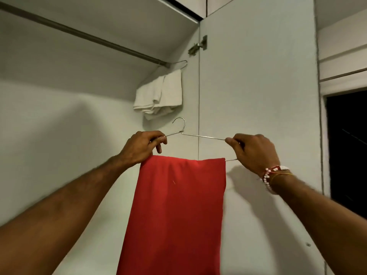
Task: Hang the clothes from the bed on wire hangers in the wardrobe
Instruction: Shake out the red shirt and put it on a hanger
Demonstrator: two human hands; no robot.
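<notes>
Two hangers [202, 136] [181, 62], two cloths [178, 205] [160, 94], two hands [142, 148] [256, 153]

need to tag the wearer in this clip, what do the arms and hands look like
No sleeves or gloves show; both arms are uncovered as far as the frame reaches. The left hand and its wrist wear nothing. The right hand has at its wrist a red and white beaded bracelet and a thin yellow thread.

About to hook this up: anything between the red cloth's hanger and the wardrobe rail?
Straight up, a white cloth on a second hanger hangs at the rail's right end, just above the hook of the wire hanger; further left nothing visible stands before the rail.
</notes>
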